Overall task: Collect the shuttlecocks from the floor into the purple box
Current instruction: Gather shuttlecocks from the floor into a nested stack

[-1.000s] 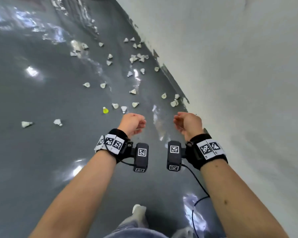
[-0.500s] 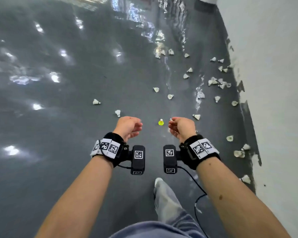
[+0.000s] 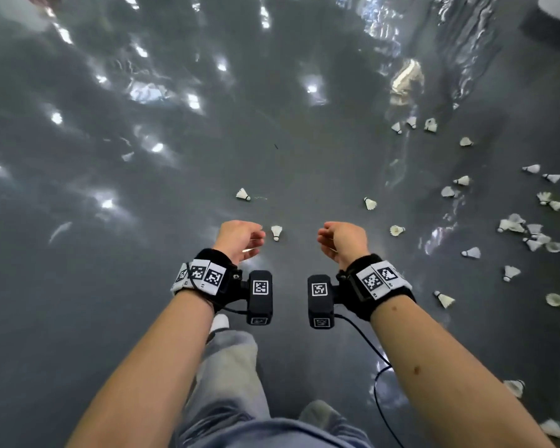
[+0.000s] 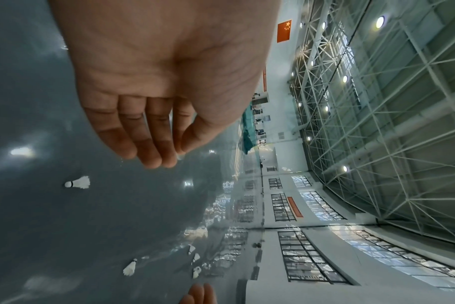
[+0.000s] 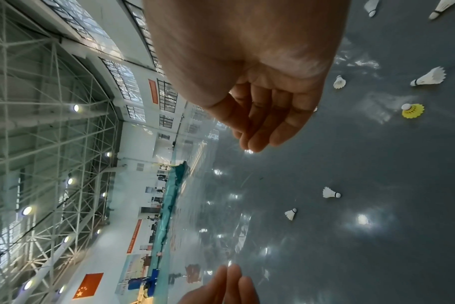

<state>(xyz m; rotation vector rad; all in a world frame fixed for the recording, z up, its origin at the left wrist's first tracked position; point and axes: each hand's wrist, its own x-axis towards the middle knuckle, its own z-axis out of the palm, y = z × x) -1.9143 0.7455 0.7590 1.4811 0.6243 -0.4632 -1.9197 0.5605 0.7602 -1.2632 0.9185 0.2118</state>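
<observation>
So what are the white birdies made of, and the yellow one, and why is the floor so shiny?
The white shuttlecocks look like real feathers on a rounded cork tip: ribbed, matte skirt. The yellow shuttlecock looks like moulded plastic with a white cap: bright and even. The floor seems a glossy grey coated surface, perhaps vinyl or painted; it mirrors the lamps.

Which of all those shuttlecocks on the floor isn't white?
The yellow shuttlecock, seen only in the right wrist view, lying near the right hand. Every other one visible is white.
</observation>
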